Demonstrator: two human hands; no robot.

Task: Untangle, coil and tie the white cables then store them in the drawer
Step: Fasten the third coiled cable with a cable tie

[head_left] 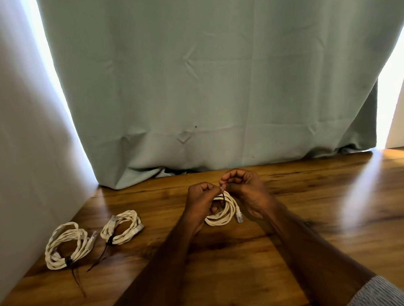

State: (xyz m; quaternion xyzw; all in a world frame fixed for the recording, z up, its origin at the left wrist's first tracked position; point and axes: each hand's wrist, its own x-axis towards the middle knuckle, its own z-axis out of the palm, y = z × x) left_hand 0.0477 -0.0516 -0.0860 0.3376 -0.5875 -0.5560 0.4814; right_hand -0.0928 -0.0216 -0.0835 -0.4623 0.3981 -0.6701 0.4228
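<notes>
The person is working on a third white coil, which is hanging just above the wooden desk between both hands. The left hand is pinching the coil and the black tie near the top. The right hand is pinching the end of the tie with curled fingers, touching the left fingertips. A clear plug is hanging free at the right side of the coil.

Two tied coils are lying on the desk at the left: the larger coil and, just beside it, the smaller coil, each with a long black tail.

What could go wrong: if the tie is slipping out of the fingers before it is closed, the loops may be springing open and tangling again. The free plug may also be catching in the loops. No drawer is visible.

No brand, label or writing can be read anywhere.
</notes>
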